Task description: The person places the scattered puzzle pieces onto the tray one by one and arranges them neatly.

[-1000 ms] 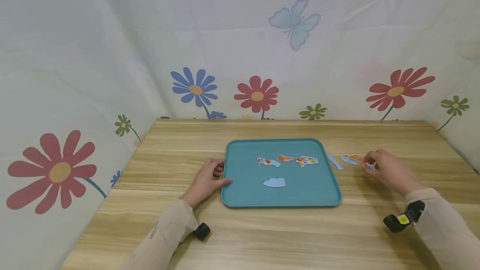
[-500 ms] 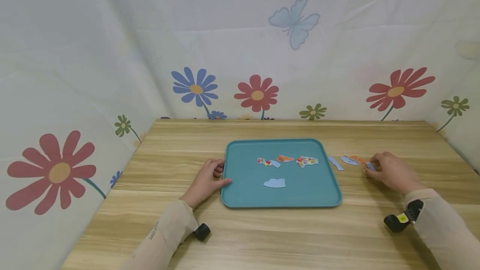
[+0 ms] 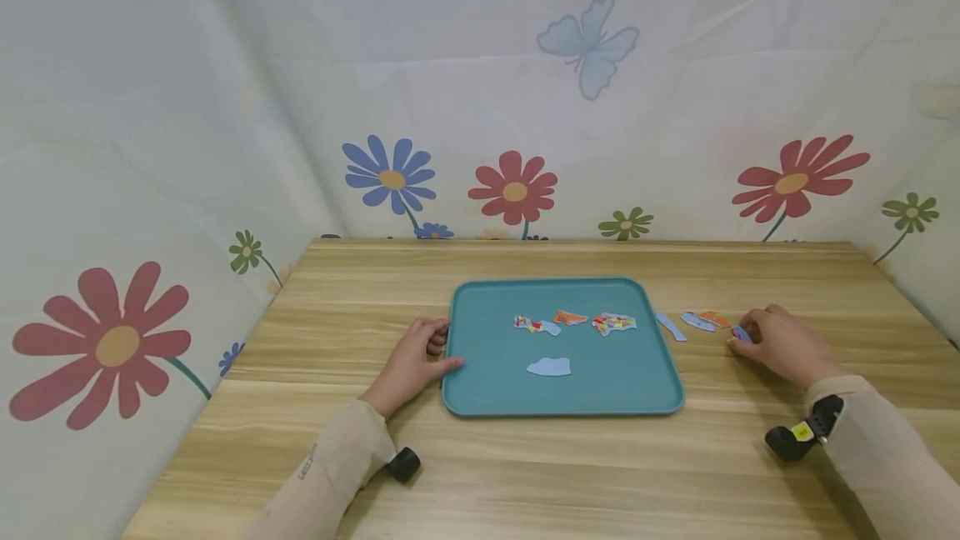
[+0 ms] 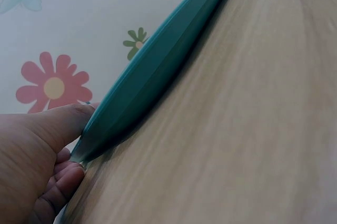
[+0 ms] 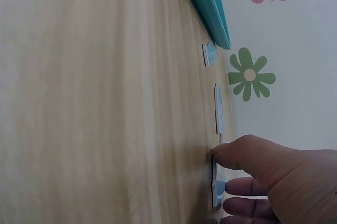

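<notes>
My left hand (image 3: 411, 365) grips the left rim of a teal tray (image 3: 487, 386), thumb on the edge and the other fingers curled beside it. Over to the right, my right hand (image 3: 783, 347) pinches a small blue jigsaw piece (image 3: 741, 333) lying on the table. The right wrist view shows the thumb against that piece (image 5: 217, 187), with fingers on its far side. On the tray lie a red-and-blue piece (image 3: 537, 324), an orange piece (image 3: 571, 317), a multicoloured piece (image 3: 614, 322) and, lower down, a pale blue piece (image 3: 550, 367).
Between tray and right hand, a narrow light-blue piece (image 3: 671, 326), a blue piece (image 3: 697, 321) and an orange piece (image 3: 715, 319) lie on the wooden table (image 3: 555, 473). A flowered cloth (image 3: 450, 90) hangs behind the table.
My right hand has shifted slightly away from the orange piece on the table, uncovering its right end, and its fingers are now on the rightmost blue piece. The left hand has stayed on the tray.
</notes>
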A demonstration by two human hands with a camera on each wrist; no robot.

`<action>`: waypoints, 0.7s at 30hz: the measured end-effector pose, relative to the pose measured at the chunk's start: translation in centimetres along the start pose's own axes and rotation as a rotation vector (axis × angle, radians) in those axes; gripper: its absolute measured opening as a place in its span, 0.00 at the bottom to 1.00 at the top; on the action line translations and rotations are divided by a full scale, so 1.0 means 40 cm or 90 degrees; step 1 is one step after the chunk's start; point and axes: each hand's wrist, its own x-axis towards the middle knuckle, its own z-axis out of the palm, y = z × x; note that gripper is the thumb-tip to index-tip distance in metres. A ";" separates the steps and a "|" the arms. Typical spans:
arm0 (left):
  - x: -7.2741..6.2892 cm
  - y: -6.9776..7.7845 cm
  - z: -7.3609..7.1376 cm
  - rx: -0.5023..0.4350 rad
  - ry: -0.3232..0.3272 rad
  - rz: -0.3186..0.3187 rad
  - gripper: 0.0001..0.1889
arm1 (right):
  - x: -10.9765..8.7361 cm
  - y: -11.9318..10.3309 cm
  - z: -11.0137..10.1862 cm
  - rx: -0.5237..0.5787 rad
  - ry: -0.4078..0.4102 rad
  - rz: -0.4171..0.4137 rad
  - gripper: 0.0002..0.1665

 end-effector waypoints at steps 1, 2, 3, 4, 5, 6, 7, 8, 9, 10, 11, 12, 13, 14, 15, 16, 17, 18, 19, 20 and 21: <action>0.000 0.000 0.000 0.000 0.001 0.000 0.36 | 0.000 0.000 0.000 0.002 0.000 0.000 0.28; 0.001 -0.001 0.001 0.001 0.001 0.001 0.36 | 0.000 -0.001 0.000 0.004 0.000 0.000 0.28; 0.001 -0.001 0.001 0.001 0.001 0.001 0.36 | 0.000 -0.002 0.000 0.007 -0.001 0.002 0.28; 0.002 -0.001 0.001 0.001 0.001 0.002 0.36 | 0.000 -0.004 0.000 0.009 -0.003 0.002 0.28; 0.002 -0.001 0.002 0.002 0.002 0.003 0.36 | 0.001 -0.005 -0.001 0.012 -0.005 0.004 0.28; 0.002 -0.002 0.002 0.002 0.003 0.004 0.36 | 0.002 -0.005 0.000 0.013 -0.006 0.006 0.28; 0.003 -0.002 0.002 0.003 0.004 0.004 0.36 | 0.002 -0.006 0.000 0.013 -0.005 0.006 0.28; 0.003 -0.003 0.003 0.005 0.005 0.006 0.36 | 0.003 -0.007 0.000 0.013 -0.004 0.006 0.28; 0.004 -0.003 0.003 0.005 0.005 0.006 0.36 | 0.004 -0.007 0.001 0.014 -0.003 0.007 0.28; 0.004 -0.004 0.003 0.006 0.006 0.006 0.36 | 0.004 -0.007 0.001 0.013 -0.003 0.007 0.28; 0.004 -0.005 0.004 0.007 0.006 0.007 0.36 | 0.004 -0.008 0.001 0.014 -0.004 0.009 0.29; 0.004 -0.005 0.004 0.007 0.006 0.007 0.36 | 0.005 -0.008 0.001 0.015 -0.005 0.010 0.29; 0.004 -0.005 0.004 0.007 0.006 0.007 0.36 | 0.005 -0.009 0.001 0.019 -0.006 0.012 0.29; 0.005 -0.005 0.004 0.006 0.006 0.007 0.36 | 0.005 -0.009 0.001 0.025 -0.008 0.015 0.29; 0.004 -0.004 0.004 0.004 0.005 0.006 0.36 | 0.006 -0.009 0.001 0.030 -0.010 0.018 0.29; 0.004 -0.004 0.004 0.003 0.005 0.006 0.36 | 0.007 -0.008 0.001 0.035 -0.011 0.019 0.29; 0.004 -0.004 0.004 0.002 0.005 0.006 0.36 | 0.007 -0.008 0.001 0.039 -0.010 0.020 0.29; 0.004 -0.003 0.003 0.000 0.005 0.006 0.36 | 0.007 -0.007 0.001 0.044 -0.010 0.019 0.28; 0.004 -0.004 0.003 -0.001 0.004 0.006 0.36 | 0.007 -0.006 0.001 0.047 -0.010 0.021 0.28; 0.004 -0.004 0.003 0.000 0.004 0.006 0.36 | 0.007 -0.005 0.000 0.047 -0.009 0.019 0.28; 0.005 -0.004 0.003 0.000 0.004 0.007 0.36 | 0.007 -0.005 0.000 0.045 -0.007 0.018 0.28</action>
